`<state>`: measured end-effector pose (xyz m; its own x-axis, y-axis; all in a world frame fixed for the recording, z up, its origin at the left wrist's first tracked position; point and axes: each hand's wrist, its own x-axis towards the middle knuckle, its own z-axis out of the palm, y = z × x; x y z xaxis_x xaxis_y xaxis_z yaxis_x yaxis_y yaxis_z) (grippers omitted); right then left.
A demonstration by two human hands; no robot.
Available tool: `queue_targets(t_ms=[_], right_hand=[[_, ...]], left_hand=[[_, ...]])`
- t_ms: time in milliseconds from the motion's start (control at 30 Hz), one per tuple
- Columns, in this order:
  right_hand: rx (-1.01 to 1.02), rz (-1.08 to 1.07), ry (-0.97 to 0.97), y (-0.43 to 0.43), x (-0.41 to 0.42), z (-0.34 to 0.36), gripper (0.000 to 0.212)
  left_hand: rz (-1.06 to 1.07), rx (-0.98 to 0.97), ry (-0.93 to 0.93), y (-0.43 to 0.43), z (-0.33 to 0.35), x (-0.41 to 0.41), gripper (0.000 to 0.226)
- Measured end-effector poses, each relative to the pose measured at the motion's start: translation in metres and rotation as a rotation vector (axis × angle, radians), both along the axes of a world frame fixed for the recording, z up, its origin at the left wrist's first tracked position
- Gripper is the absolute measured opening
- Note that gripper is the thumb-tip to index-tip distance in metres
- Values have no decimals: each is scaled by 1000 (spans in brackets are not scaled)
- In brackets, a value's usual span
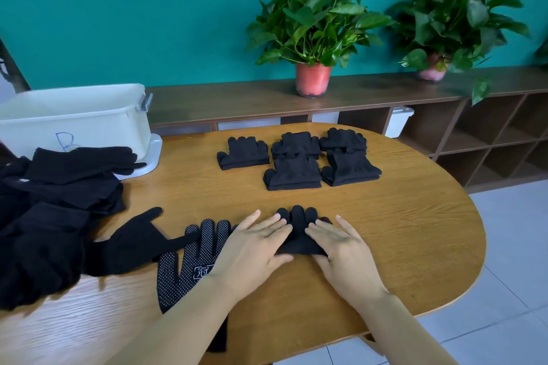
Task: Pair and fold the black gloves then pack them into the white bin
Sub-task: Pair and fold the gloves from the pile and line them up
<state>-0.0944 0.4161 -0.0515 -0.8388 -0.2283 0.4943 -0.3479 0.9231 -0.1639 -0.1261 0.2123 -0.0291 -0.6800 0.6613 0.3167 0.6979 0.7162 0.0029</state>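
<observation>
A folded pair of black gloves [298,231] lies on the wooden table [400,240] in front of me. My left hand [255,249] and my right hand [341,249] press flat on its two sides, fingers straight. Several folded black pairs [292,170] sit in a group farther back. A dotted black glove [189,264] lies flat under my left forearm, with a plain black glove [133,243] beside it. A heap of unfolded black gloves [50,207] covers the table's left side. The white bin [80,118] stands at the back left.
A low wooden shelf [385,92] runs along the teal wall behind the table, carrying two potted plants [314,29]. The table's rounded right end drops off to a tiled floor [510,261].
</observation>
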Motion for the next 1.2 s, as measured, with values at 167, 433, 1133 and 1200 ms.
queue_targets(t_ms=[167, 433, 1133, 1200], right_hand=[[-14, -2, 34, -2, -9, 16, 62], [-62, 84, -121, -29, -34, 94, 33], [409, 240, 109, -117, -146, 19, 54], [412, 217, 107, -115, -146, 14, 50]], left_hand=[[-6, 15, 45, -1, 0, -14, 52], [72, 135, 43, -32, 65, -32, 39], [148, -261, 48, -121, 7, -116, 59], [150, -280, 21, -122, 7, -116, 60]])
